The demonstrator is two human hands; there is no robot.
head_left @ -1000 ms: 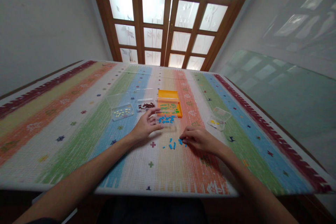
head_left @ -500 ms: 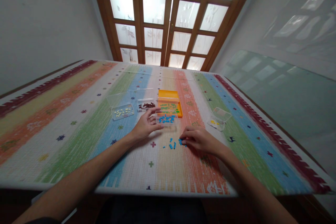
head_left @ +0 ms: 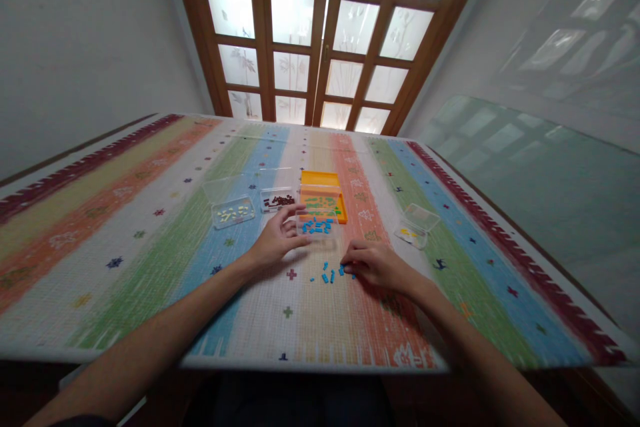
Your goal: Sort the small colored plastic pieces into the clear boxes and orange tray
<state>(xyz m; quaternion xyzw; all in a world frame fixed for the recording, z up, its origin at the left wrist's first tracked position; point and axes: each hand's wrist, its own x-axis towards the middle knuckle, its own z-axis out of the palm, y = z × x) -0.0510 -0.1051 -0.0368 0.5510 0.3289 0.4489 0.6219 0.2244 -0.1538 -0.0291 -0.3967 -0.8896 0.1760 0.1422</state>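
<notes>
A small clear plastic box (head_left: 317, 235) of blue pieces stands at the middle of the table. My left hand (head_left: 280, 235) curves round its left side, index finger at the back and thumb by the front edge. Nearer me, several loose blue pieces (head_left: 328, 275) lie scattered on the tablecloth. Just right of them is my right hand (head_left: 373, 263), its thumb and fingers pinched together low over the cloth. A small blue piece (head_left: 342, 270) shows at those fingertips; the fingers partly hide what they grip.
Behind the blue box are an orange open case (head_left: 320, 178) and a clear box with green pieces (head_left: 321, 203). Leftward stand clear boxes of dark brown pieces (head_left: 279, 201) and pale pieces (head_left: 234, 213). A clear box with yellow pieces (head_left: 411, 235) lies at right on the striped tablecloth (head_left: 250, 340).
My right fingertips have shifted very slightly among the blue pieces, and the pieces beside them sit a little differently. My left hand stays at the box.
</notes>
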